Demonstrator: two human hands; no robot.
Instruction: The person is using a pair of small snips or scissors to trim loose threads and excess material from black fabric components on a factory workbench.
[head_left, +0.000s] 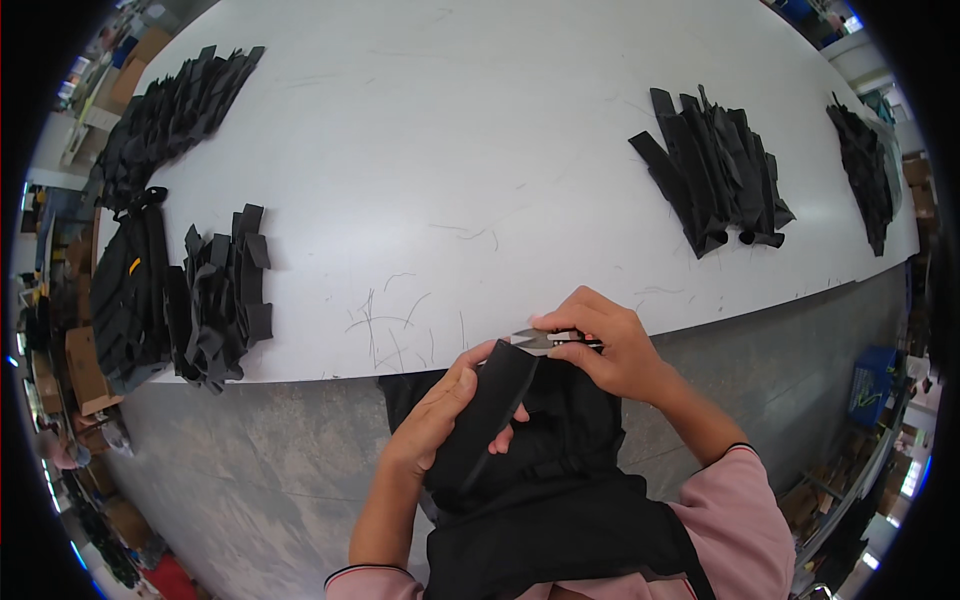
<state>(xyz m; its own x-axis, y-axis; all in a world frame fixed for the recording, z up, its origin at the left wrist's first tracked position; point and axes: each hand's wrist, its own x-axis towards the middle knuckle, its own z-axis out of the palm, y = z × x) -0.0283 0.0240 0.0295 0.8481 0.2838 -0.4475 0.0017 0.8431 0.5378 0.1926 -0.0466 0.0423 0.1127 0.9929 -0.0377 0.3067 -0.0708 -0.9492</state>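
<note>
My left hand (440, 415) grips a folded black fabric strip (495, 400), holding it up just in front of the white table's (440, 150) near edge. My right hand (610, 345) holds small metal thread snips (545, 341), their blades touching the strip's top end. A larger black fabric piece (560, 500) lies in my lap beneath both hands.
Black strips lie in stacks on the table: one at the left edge (225, 295), one at far left (170, 115), one at the right (715, 170), one at far right (865, 175). A black bag (130, 290) sits at the left edge. Loose threads lie near the front edge. Cardboard boxes stand around the floor.
</note>
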